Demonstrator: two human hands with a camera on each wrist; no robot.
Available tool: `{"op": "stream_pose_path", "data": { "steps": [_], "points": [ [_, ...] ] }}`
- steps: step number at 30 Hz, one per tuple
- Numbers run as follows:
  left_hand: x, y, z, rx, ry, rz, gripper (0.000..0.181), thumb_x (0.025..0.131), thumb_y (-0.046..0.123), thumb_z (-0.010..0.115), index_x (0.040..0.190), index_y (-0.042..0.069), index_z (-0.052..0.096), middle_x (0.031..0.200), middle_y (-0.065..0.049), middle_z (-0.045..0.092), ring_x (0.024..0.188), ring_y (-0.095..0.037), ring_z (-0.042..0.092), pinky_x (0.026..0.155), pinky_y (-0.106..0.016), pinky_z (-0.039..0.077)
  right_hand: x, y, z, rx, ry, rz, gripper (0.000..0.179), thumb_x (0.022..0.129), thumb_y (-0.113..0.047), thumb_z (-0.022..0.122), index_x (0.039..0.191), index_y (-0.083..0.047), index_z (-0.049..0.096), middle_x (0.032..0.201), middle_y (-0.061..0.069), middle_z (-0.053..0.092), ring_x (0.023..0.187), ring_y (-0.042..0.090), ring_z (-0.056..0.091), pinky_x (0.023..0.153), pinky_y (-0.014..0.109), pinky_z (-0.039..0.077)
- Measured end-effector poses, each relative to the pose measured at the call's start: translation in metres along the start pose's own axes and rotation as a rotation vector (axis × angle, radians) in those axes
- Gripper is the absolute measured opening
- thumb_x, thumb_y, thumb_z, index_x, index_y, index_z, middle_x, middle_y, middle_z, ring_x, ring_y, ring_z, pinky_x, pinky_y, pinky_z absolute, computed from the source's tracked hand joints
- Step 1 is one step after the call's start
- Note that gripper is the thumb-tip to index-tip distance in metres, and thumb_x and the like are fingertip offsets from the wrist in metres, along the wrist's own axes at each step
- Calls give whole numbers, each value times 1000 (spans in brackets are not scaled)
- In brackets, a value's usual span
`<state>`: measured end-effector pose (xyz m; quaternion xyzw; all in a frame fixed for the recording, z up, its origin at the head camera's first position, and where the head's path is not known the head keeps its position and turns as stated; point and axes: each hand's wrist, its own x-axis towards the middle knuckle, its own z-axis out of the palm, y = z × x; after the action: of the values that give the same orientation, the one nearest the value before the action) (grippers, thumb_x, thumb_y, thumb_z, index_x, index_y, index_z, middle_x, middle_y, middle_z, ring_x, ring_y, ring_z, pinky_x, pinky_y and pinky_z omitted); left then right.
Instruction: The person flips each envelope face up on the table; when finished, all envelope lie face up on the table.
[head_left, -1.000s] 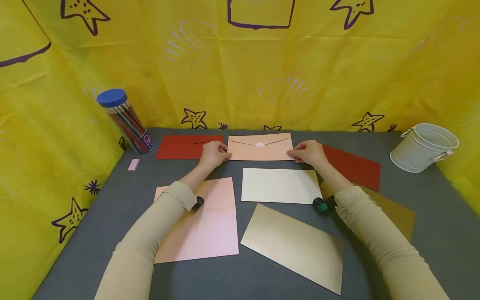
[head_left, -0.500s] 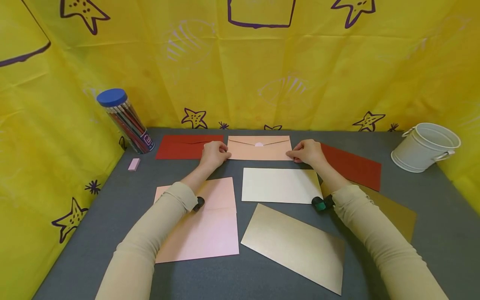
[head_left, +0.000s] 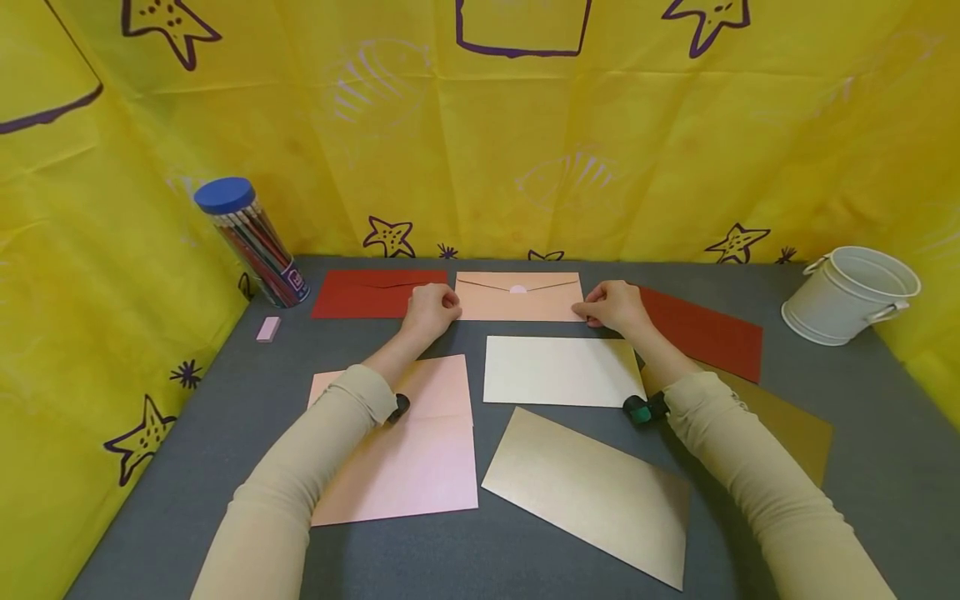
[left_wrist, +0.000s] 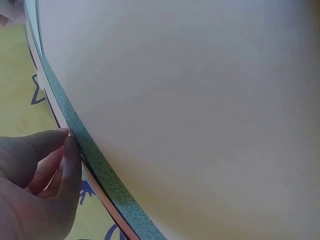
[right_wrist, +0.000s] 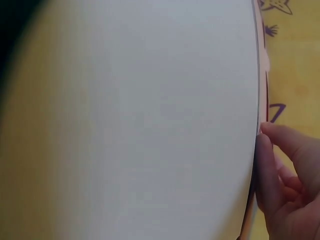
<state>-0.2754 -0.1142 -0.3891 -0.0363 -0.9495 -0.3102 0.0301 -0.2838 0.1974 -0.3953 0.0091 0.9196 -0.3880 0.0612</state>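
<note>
The peach envelope (head_left: 487, 302) had settled over the last second: its far edge, which had slanted up toward the right, now ran level in the upper middle of the frame, and it looked flat on the bench (head_left: 412, 558). A narrow gap parted it from the red envelope (head_left: 356, 298) just to its left, and the white envelope (head_left: 558, 371) lay just below it in the frame. That suggested the peach one was squared up in line with its red neighbour, though not yet released. The left hand's grip (head_left: 431, 311) was closed, thumb and finger seeming to pinch the lower left corner; the right hand's grip (head_left: 618, 306) pinched the lower right corner in the same way, and both wrist views showed the fingertips meeting at the edge. Neither hand had shifted much. As for writing, none could be read. The round seal (head_left: 518, 289) on the envelope's flap looked plain at that size. The pencil tube (head_left: 251, 250) at the left carried a purple label (head_left: 297, 279) with a pale mark too small to make out, and the yellow cloth (head_left: 480, 150) behind bore only drawings, among them starfish and fish.
</note>
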Motion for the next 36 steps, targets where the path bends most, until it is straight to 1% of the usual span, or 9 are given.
{"op": "stream_pose_path", "data": {
  "steps": [9, 14, 19, 21, 23, 25, 28, 32, 36],
  "points": [
    [-1, -1, 0, -47, -13, 30, 16, 87, 8, 72, 102, 3, 72, 92, -11, 68, 88, -25, 59, 80, -35, 51, -3, 5, -3, 96, -42, 4, 31, 89, -23, 74, 108, 1, 64, 94, 15, 68, 73, 13, 69, 68, 23, 56],
    [-4, 2, 2, -163, -58, 37, 19, 88, 11, 72, 106, 6, 72, 95, -9, 69, 89, -23, 61, 81, -33, 51, -9, 10, -8, 182, -56, 26, 38, 90, -26, 73, 115, 0, 62, 104, 17, 65, 83, 19, 70, 72, 24, 56],
    [-6, 11, 5, -280, -141, 57, 19, 89, 16, 71, 108, 10, 72, 96, -5, 69, 87, -20, 62, 76, -29, 51, -20, 15, -19, 261, -64, -32, 45, 91, -26, 71, 124, 1, 58, 115, 20, 62, 99, 29, 67, 78, 27, 55],
    [-7, 17, 8, -307, -176, 99, 19, 90, 16, 71, 108, 10, 72, 96, -4, 69, 88, -19, 62, 77, -28, 51, -27, 18, -25, 246, -59, -58, 48, 92, -31, 69, 127, -1, 57, 120, 19, 61, 104, 30, 64, 80, 24, 54],
    [-8, 26, 12, -328, -220, 141, 20, 91, 17, 70, 110, 10, 72, 98, -4, 69, 89, -19, 62, 78, -28, 52, -35, 22, -35, 208, -45, -73, 50, 92, -36, 68, 128, -4, 58, 124, 18, 60, 109, 30, 60, 87, 27, 52],
    [-8, 35, 17, -330, -259, 195, 21, 92, 17, 69, 111, 10, 71, 99, -2, 69, 91, -18, 62, 80, -28, 51, -44, 27, -44, 162, -23, -81, 52, 92, -42, 66, 129, -7, 59, 127, 15, 59, 113, 30, 56, 93, 33, 49],
    [-8, 49, 23, -323, -320, 276, 23, 92, 18, 68, 113, 9, 71, 102, -1, 70, 95, -17, 62, 83, -27, 51, -55, 39, -57, 128, 3, -90, 54, 93, -46, 64, 131, -9, 58, 131, 15, 56, 119, 32, 51, 100, 48, 41],
    [-6, 68, 34, -300, -372, 410, 23, 93, 16, 68, 113, 6, 71, 103, -2, 70, 97, -16, 62, 83, -25, 50, -68, 60, -73, 98, 38, -85, 56, 93, -48, 62, 131, -9, 57, 133, 17, 55, 121, 33, 48, 102, 54, 36],
    [-1, 83, 49, -289, -407, 510, 21, 93, 13, 67, 112, 5, 70, 104, -3, 70, 97, -15, 63, 82, -20, 51, -78, 80, -90, 50, 57, -81, 57, 93, -49, 62, 131, -8, 57, 134, 18, 53, 123, 36, 45, 101, 59, 33]
  ]
}}
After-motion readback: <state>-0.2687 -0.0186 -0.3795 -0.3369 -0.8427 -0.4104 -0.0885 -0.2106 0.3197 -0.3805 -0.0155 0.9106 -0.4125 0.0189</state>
